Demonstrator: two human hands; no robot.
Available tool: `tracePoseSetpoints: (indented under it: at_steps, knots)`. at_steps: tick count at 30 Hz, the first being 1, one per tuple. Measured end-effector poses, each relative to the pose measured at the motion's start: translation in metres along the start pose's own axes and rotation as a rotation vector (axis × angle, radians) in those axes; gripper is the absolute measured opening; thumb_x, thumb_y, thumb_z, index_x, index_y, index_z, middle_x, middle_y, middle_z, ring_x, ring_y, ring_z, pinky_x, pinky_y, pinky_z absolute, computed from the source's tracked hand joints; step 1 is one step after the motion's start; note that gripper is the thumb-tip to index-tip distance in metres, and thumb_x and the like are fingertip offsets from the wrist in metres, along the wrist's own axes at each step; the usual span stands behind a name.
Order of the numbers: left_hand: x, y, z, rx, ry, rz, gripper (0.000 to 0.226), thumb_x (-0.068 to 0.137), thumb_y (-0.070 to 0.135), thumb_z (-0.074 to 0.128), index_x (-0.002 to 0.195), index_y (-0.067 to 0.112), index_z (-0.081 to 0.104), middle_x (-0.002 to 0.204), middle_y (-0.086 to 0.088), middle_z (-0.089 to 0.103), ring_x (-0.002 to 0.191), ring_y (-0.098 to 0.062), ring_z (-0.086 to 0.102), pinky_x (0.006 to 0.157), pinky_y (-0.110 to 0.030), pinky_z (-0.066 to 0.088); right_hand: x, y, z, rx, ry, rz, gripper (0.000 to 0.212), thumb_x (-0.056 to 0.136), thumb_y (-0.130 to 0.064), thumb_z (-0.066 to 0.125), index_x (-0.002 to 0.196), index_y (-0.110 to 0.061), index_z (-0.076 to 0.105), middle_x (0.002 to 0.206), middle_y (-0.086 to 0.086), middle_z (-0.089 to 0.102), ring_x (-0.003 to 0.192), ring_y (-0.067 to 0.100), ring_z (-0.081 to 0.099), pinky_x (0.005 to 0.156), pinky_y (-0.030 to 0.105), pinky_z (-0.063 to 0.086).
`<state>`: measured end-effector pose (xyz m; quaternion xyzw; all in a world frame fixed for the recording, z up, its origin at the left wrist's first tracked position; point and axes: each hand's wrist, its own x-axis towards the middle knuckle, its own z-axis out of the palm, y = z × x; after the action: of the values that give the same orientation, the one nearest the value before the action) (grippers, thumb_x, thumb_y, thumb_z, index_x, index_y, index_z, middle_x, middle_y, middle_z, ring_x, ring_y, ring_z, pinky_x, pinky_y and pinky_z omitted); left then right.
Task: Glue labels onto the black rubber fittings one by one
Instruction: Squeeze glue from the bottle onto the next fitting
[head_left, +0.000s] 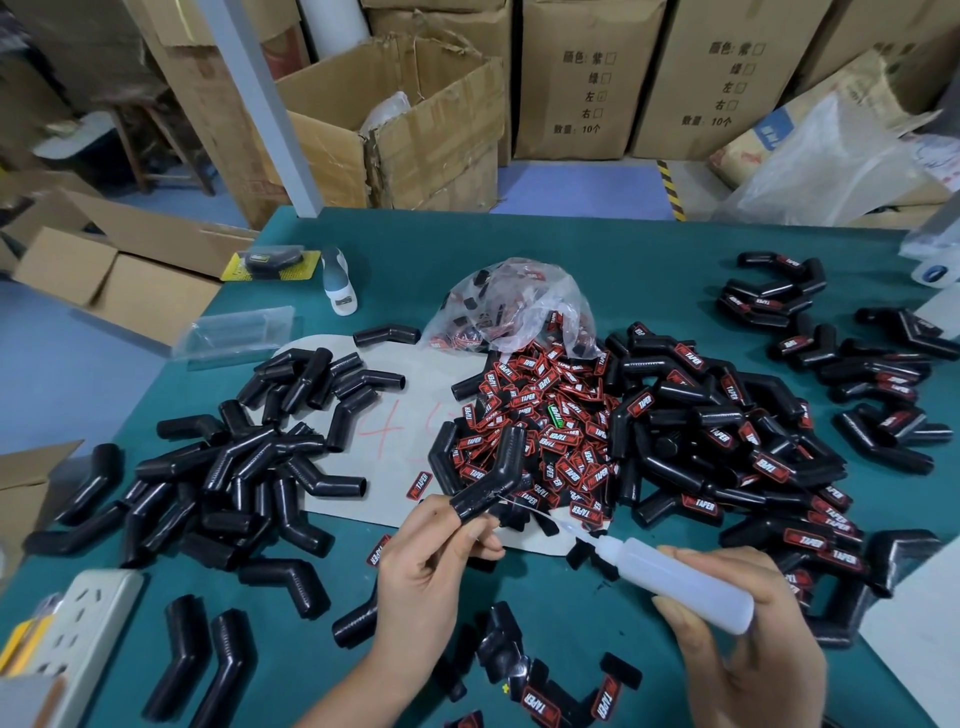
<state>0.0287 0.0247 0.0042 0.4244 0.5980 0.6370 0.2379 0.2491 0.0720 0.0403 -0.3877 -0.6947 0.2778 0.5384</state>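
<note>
So my left hand (431, 566) pinches the bent black fitting (491, 480) by its low end, long arm pointing up and away, while my right hand (743, 639) fingers wrap the glue bottle (680, 582), nozzle aimed left, tip nearly touching the elbow.
</note>
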Motion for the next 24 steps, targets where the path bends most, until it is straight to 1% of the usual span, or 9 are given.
tracePoseSetpoints:
  at_steps: [4, 5, 8, 11, 13, 16, 21, 23, 24]
  knots:
    - [0.0001, 0.0006, 0.0001, -0.009, 0.005, -0.009, 0.023, 0.098, 0.027, 0.065, 0.081, 0.020, 0.079, 0.081, -0.005, 0.066, 0.070, -0.022, 0.072, 0.072, -0.027, 0.062, -0.0004, -0.0003, 0.0001, -0.001, -0.003, 0.005, 0.025, 0.101, -0.044, 0.062, 0.111, -0.022, 0.061, 0.107, -0.011, 0.071, 0.096, 0.007, 0.066, 0.081, 0.024, 0.051]
    - [0.0001, 0.0008, 0.0004, -0.016, 0.006, -0.010, 0.023, 0.097, 0.026, 0.064, 0.082, 0.019, 0.079, 0.081, -0.005, 0.066, 0.070, -0.022, 0.072, 0.072, -0.027, 0.062, -0.0005, -0.0006, 0.0000, 0.001, -0.005, 0.010, 0.025, 0.101, -0.045, 0.062, 0.111, -0.022, 0.061, 0.108, -0.012, 0.071, 0.096, 0.007, 0.066, 0.081, 0.024, 0.051]
    - [0.0003, 0.0010, 0.0011, -0.031, 0.003, -0.010, 0.022, 0.097, 0.024, 0.064, 0.082, 0.018, 0.078, 0.081, 0.000, 0.066, 0.069, -0.020, 0.072, 0.072, -0.023, 0.061, -0.0015, -0.0006, -0.0004, 0.000, -0.010, 0.030, 0.026, 0.101, -0.047, 0.061, 0.111, -0.023, 0.061, 0.106, -0.009, 0.072, 0.096, 0.007, 0.066, 0.080, 0.024, 0.051]
    - [-0.0003, -0.0010, 0.0005, -0.015, -0.001, -0.001, 0.020, 0.098, 0.019, 0.068, 0.081, 0.016, 0.078, 0.080, -0.003, 0.065, 0.070, -0.021, 0.072, 0.072, -0.024, 0.060, -0.0025, -0.0009, 0.0007, 0.016, -0.021, 0.041, 0.025, 0.101, -0.046, 0.061, 0.111, -0.024, 0.062, 0.109, -0.017, 0.070, 0.096, 0.009, 0.067, 0.079, 0.023, 0.051]
    - [-0.0009, -0.0019, 0.0003, -0.019, -0.007, -0.002, 0.020, 0.098, 0.017, 0.068, 0.081, 0.016, 0.078, 0.081, -0.001, 0.065, 0.070, -0.021, 0.072, 0.072, -0.025, 0.061, -0.0032, -0.0003, 0.0011, 0.019, -0.020, 0.039, 0.024, 0.101, -0.046, 0.062, 0.112, -0.025, 0.062, 0.109, -0.017, 0.070, 0.096, 0.010, 0.067, 0.079, 0.023, 0.052]
    - [-0.0013, -0.0010, 0.0016, -0.039, -0.009, 0.006, 0.021, 0.098, 0.022, 0.064, 0.083, 0.017, 0.079, 0.082, 0.000, 0.066, 0.070, -0.020, 0.073, 0.071, -0.025, 0.062, -0.0026, 0.0005, 0.0005, 0.019, 0.001, 0.046, 0.026, 0.101, -0.046, 0.062, 0.111, -0.023, 0.062, 0.111, -0.018, 0.070, 0.097, 0.010, 0.067, 0.081, 0.024, 0.052]
    - [-0.0016, -0.0023, 0.0025, -0.043, -0.009, 0.008, 0.020, 0.098, 0.024, 0.064, 0.086, 0.018, 0.079, 0.083, 0.001, 0.066, 0.070, -0.021, 0.073, 0.071, -0.026, 0.061, -0.0012, 0.0020, 0.0001, 0.026, 0.008, 0.040, 0.027, 0.101, -0.046, 0.062, 0.110, -0.020, 0.062, 0.112, -0.017, 0.070, 0.097, 0.011, 0.067, 0.082, 0.022, 0.051]
    - [-0.0011, -0.0022, 0.0017, -0.030, -0.008, 0.015, 0.022, 0.100, 0.031, 0.066, 0.086, 0.020, 0.079, 0.083, 0.003, 0.065, 0.070, -0.022, 0.072, 0.071, -0.027, 0.061, -0.0021, 0.0034, -0.0004, 0.023, 0.003, 0.027, 0.025, 0.101, -0.044, 0.063, 0.111, -0.020, 0.062, 0.110, -0.013, 0.072, 0.096, 0.011, 0.067, 0.082, 0.024, 0.051]
    - [-0.0006, -0.0020, 0.0014, -0.022, -0.006, 0.018, 0.025, 0.101, 0.036, 0.066, 0.086, 0.021, 0.079, 0.083, 0.003, 0.065, 0.070, -0.022, 0.072, 0.071, -0.027, 0.061, -0.0024, 0.0042, -0.0006, 0.020, 0.004, 0.021, 0.024, 0.100, -0.042, 0.063, 0.111, -0.020, 0.062, 0.108, -0.009, 0.073, 0.096, 0.011, 0.067, 0.081, 0.024, 0.051]
